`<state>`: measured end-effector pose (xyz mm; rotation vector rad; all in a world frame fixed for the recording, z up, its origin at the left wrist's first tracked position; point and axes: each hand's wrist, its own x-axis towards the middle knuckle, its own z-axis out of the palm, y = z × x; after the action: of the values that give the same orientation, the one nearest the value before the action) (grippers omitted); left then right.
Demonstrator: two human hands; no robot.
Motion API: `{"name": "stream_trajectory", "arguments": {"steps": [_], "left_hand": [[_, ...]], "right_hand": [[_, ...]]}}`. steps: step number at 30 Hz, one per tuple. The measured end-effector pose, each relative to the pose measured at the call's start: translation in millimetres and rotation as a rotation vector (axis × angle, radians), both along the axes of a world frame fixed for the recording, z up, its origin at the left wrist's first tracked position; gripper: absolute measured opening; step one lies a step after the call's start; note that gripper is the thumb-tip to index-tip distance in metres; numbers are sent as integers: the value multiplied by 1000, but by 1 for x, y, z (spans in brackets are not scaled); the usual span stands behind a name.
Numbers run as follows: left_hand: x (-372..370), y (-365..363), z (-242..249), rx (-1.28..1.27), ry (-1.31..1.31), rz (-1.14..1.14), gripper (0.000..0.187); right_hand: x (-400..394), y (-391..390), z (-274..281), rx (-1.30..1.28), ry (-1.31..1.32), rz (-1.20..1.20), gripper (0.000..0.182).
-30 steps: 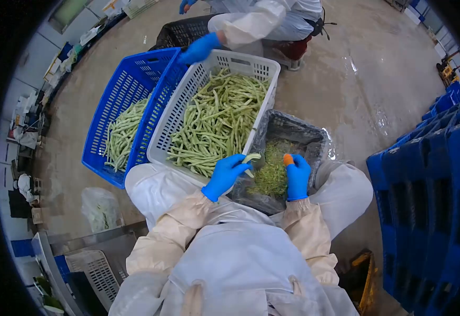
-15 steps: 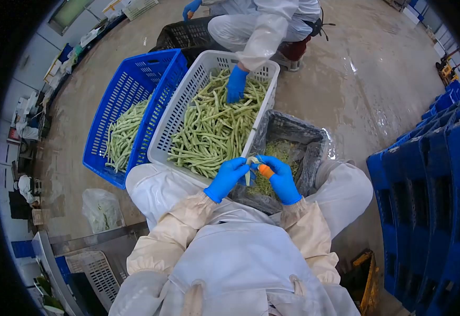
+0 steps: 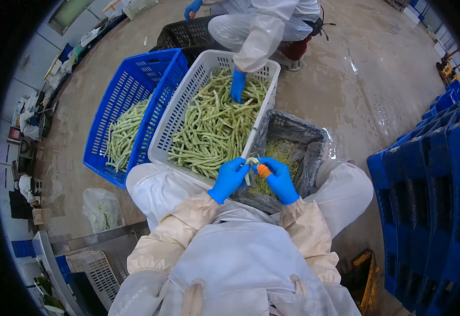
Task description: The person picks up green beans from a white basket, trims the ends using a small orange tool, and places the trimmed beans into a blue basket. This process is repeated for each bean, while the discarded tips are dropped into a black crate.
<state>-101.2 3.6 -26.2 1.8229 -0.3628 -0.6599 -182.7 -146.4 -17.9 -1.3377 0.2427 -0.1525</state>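
My left hand [image 3: 230,179], in a blue glove, pinches a pale green bean [image 3: 248,178] that hangs down between my hands. My right hand [image 3: 279,180], gloved in blue, is closed on an orange-handled tool [image 3: 264,171] held against the bean's upper end; its tip is too small to make out. Both hands are over the near edge of a black-lined bin [image 3: 311,138] with green trimmings [image 3: 282,152] inside. Just beyond my left hand stands a white crate [image 3: 158,138] full of green beans [image 3: 214,129].
A co-worker's gloved hand [image 3: 238,86] reaches into the white crate. Left of it is a blue crate [image 3: 96,131] with more beans. A plastic bag [image 3: 102,209] lies on the floor at left. Blue pallets [image 3: 425,195] are stacked at right, and a black crate [image 3: 190,32] stands at the back.
The co-worker's hand in the white crate has turned and shifted slightly. My hands stay nearly in place, with the bean tilted a little differently.
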Motion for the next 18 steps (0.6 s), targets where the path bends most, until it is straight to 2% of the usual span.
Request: {"name": "stream_trajectory", "arguments": {"steps": [1,2,4,7,14,17,18], "left_hand": [[-1,0,-2,83,-190,1,16],[-3,2,-5,84,-189,2,16],[-7,-1,8,246,-467,-13,16],[-9,-3,18,298,-589,-26,16],[-15,-5,15,299,-634,-23,16],[-17,-7,13,278,-605,-35,17],[-18,-8,12,222,-506,-16,18]], "right_hand": [[0,0,-1,0,0,1,21],[0,0,-3,-25,12,-5,21],[0,-1,-2,-50,21,-12,21],[-1,-1,-2,-14,50,-10,21],[0,5,-12,38,70,-112,17],[0,6,-11,78,80,-155,14],[-1,6,-9,91,90,-168,14]]}}
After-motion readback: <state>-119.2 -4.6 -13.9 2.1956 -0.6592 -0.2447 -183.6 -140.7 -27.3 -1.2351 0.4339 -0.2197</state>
